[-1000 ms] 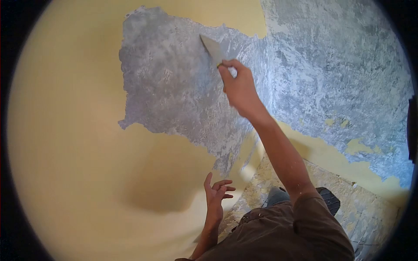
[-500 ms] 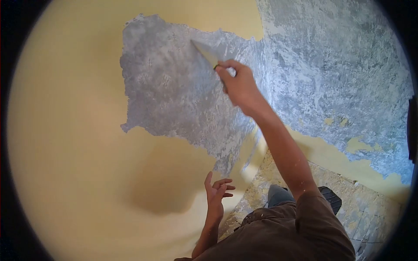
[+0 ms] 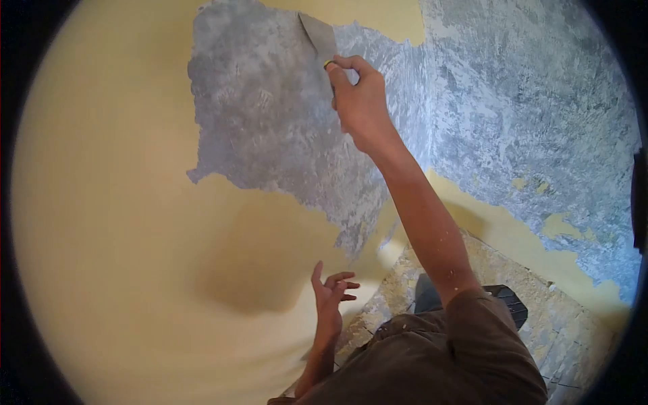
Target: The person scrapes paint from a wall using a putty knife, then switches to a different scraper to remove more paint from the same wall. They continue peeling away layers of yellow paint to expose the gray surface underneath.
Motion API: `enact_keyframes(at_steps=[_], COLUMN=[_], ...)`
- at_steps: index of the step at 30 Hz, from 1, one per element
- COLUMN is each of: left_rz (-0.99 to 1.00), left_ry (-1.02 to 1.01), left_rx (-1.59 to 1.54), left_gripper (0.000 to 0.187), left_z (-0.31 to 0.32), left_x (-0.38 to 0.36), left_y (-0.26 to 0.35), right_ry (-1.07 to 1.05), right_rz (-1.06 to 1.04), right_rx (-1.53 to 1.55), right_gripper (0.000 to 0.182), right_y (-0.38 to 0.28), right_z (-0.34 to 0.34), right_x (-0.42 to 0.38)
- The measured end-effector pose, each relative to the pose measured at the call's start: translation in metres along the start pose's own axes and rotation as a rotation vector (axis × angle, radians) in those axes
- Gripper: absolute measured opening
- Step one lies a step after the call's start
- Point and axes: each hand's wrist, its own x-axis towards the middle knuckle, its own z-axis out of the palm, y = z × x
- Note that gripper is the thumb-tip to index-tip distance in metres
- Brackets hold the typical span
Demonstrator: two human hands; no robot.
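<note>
My right hand (image 3: 359, 101) is closed round the handle of a scraper (image 3: 317, 35), whose wide flat blade points up and left. The blade's edge meets the upper border of a bare grey patch (image 3: 263, 128) on the wall, where yellow paint begins. Most of the handle is hidden in my fist; a yellowish bit shows by the blade. Lower down, my left hand (image 3: 331, 290) is held up near the yellow wall (image 3: 135, 202) with its fingers apart and nothing in it.
To the right, past the corner, another wall (image 3: 526, 108) is mostly bare grey with leftover yellow spots. Flakes and debris cover the floor (image 3: 567, 324) below. A dark shoe (image 3: 509, 307) shows beside my shirt. Something dark (image 3: 639, 202) stands at the far right edge.
My right hand has moved the scraper up the wall, from within the grey patch to its upper edge. The view has shifted slightly. My left hand stays raised with its fingers apart.
</note>
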Motion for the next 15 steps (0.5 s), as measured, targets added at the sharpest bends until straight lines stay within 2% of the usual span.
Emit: enact_keyframes(at_steps=[3,5,9,11,12,14,15], left_rz=[0.012,0.010,-0.038,-0.024,-0.028,-0.034,-0.040], left_ry=[0.018,0.038,0.029,0.031,0.038,0.055,0.063], left_rx=[0.006,0.007,-0.011,-0.010,-0.006,-0.024,-0.024], left_gripper=[0.077,0.077,0.075,0.074,0.074,0.074,0.074], left_z=[0.000,0.001,-0.005,-0.001,-0.001,-0.004,-0.004], left_x=[-0.006,-0.007,-0.014,-0.019,-0.021,-0.022,-0.024], left_y=[0.007,0.006,0.007,0.006,0.008,0.007,0.005], right_ry=[0.020,0.090,0.182,0.095,0.093,0.159,0.154], right_rz=[0.089,-0.198,-0.287,0.017,0.008,-0.280,-0.272], right_rx=[0.045,-0.056,-0.105,0.079,0.085,-0.119,-0.118], right_gripper=[0.025,0.023,0.022,0.023,0.023,0.023,0.023], right_y=[0.000,0.026,0.031,0.017,0.023,0.043,0.039], right_z=[0.001,0.016,0.018,0.010,0.012,0.016,0.015], right_x=[-0.006,-0.001,0.019,0.002,0.007,0.021,0.020])
